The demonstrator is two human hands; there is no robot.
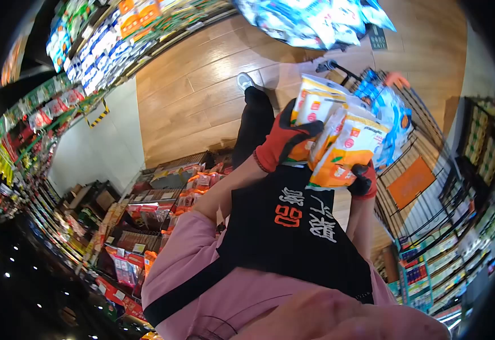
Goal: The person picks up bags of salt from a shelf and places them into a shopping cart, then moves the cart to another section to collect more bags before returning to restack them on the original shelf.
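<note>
Both hands wear red work gloves with black palms and fingers. My left hand [290, 136] is closed around the left side of a bunch of white and orange plastic packets [349, 144], its thumb lying across the front. My right hand [364, 180] grips the lower right corner of the same bunch. Several packets stand side by side, held up in front of my black apron [281, 226]. What is inside them cannot be made out. Just behind the packets, blue and white bags [392, 116] lie in a wire cart [423, 170].
An orange sign [410, 181] hangs on the cart's side. Ahead, a heap of blue and white bags [315, 22] stands over the wooden floor [196, 73]. Stocked shelves [106, 51] line the left, with low racks of red packets [151, 209] beside me. More shelves [457, 260] stand at right.
</note>
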